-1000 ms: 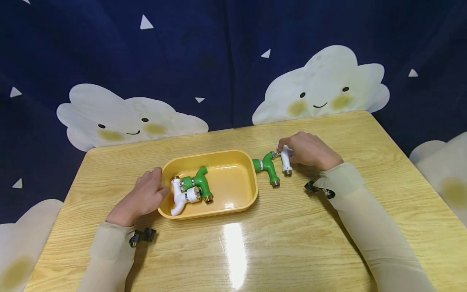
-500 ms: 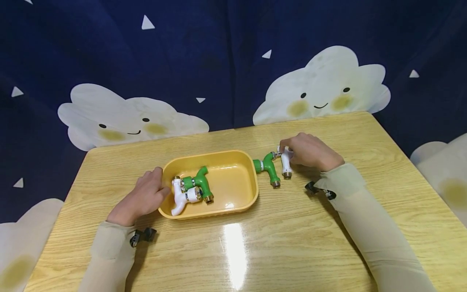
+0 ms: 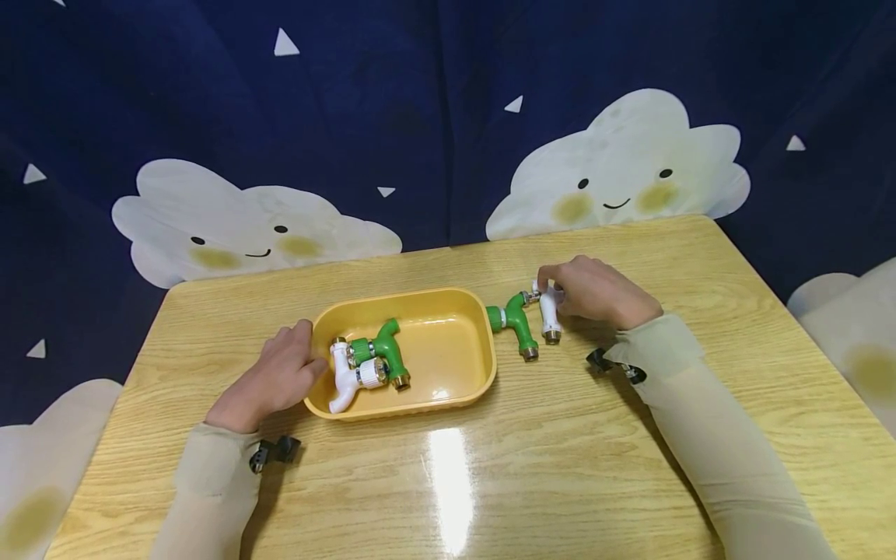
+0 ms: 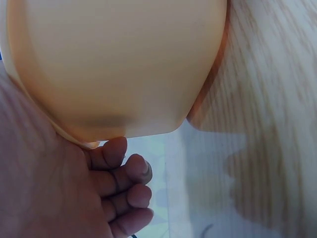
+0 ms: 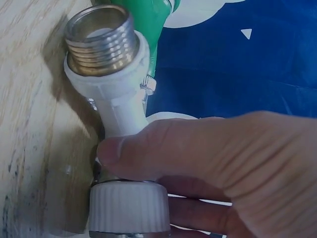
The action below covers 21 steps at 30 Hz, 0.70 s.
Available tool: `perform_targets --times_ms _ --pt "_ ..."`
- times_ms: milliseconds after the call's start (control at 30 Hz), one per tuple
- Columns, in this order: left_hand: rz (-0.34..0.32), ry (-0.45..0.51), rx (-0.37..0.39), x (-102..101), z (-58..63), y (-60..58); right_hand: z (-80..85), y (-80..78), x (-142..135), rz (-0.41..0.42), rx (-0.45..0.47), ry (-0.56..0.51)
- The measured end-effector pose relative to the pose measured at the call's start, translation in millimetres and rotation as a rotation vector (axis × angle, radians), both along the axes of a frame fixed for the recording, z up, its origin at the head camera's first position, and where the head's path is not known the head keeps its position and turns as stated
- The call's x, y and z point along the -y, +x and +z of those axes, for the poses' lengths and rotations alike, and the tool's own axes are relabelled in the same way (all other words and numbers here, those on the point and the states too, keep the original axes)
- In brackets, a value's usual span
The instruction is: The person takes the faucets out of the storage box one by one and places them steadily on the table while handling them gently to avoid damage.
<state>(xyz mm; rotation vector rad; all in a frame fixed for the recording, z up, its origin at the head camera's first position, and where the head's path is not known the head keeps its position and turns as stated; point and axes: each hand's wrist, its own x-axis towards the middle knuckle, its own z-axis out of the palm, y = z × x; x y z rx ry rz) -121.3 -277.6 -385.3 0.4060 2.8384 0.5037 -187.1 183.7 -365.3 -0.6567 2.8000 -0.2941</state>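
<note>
My left hand [image 3: 274, 375] grips the left end of a yellow plastic basin [image 3: 441, 402], its fingers curled at the rim, as the left wrist view shows. Inside the basin's left half, a white faucet [image 3: 343, 381] leans against a green faucet [image 3: 390, 354]. Right of the basin, my right hand [image 3: 591, 289] holds another white faucet [image 5: 121, 111] by its body, the thumb across it just above the ribbed white knob [image 5: 129, 208]. A second green faucet [image 3: 518, 323] lies between that white one and the basin, its knob at the basin's right wall.
The wooden table [image 3: 546, 467] extends around the basin on all sides. Behind it hangs a dark blue curtain [image 3: 434, 117] printed with clouds and triangles. Small black devices [image 3: 273, 453] are strapped at both wrists.
The white faucet in my right hand has shifted very slightly toward the table's near side since one second ago. My left hand and the basin have stayed put.
</note>
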Motion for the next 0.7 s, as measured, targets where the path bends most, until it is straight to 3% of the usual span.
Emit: perform_targets --times_ms 333,700 --pt "0.002 0.005 -0.005 4 -1.0 2.9 6.1 1.5 3 -0.01 0.013 0.003" --pt "0.0 0.006 -0.007 4 -1.2 -1.8 22.2 10.0 15 -0.011 -0.074 -0.003"
